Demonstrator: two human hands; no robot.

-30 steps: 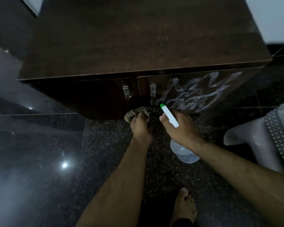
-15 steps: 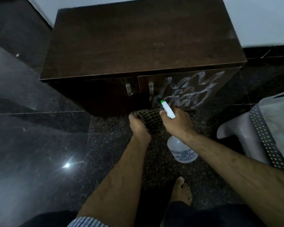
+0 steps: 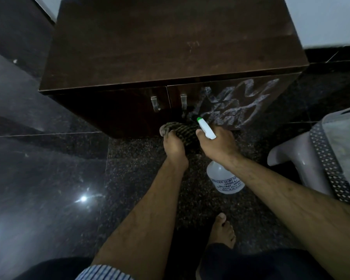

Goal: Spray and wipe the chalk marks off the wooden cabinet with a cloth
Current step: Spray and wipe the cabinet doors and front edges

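A dark wooden cabinet (image 3: 170, 47) stands against the wall, with two metal handles on its front. White chalk marks (image 3: 236, 102) cover its right door. My left hand (image 3: 173, 146) is shut on a dark checked cloth (image 3: 185, 131), held low in front of the doors near their lower edge. My right hand (image 3: 218, 144) grips a clear spray bottle (image 3: 224, 178) with a white head and green nozzle (image 3: 199, 118). The nozzle points at the lower left of the chalk marks.
The floor is dark polished granite (image 3: 49, 188) with light reflections. A pale plastic stool (image 3: 297, 156) with a patterned fabric on it stands at the right. My bare foot (image 3: 223, 231) is on the floor below the bottle. A white wall (image 3: 327, 19) rises behind the cabinet.
The view has pulled back and up, showing more of the cabinet top. Both hands have stayed close together in front of the doors, cloth bunched more tightly in my left hand.
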